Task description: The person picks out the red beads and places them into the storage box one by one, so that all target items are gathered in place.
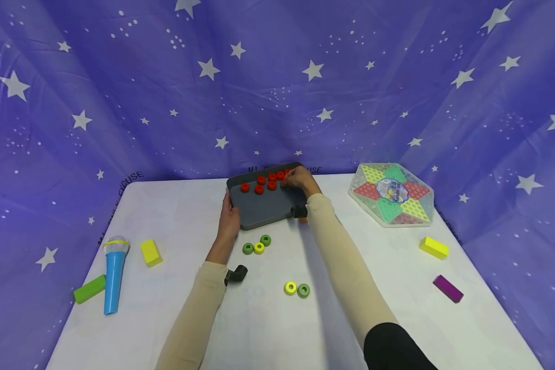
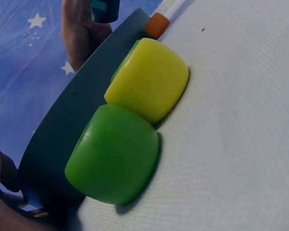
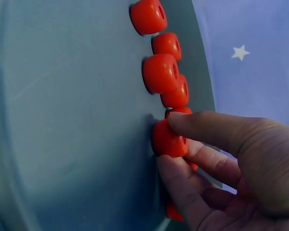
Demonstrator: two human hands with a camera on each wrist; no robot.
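On a white table [image 1: 176, 216], the left hand [image 1: 228, 223] grips the tray [image 1: 263, 210]; the right hand [image 1: 298, 179] pinches a red ring [image 3: 167, 139] beside six placed, with green and yellow rings [image 1: 258, 246] still outside.

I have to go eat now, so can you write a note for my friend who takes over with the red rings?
Right hand pinches a red ring on the grey tray, beside the other red rings at its far edge.
Left hand holds the tray's near left edge.
Done: only red rings lie in the tray.
Left, maybe: green and yellow rings lie on the table.
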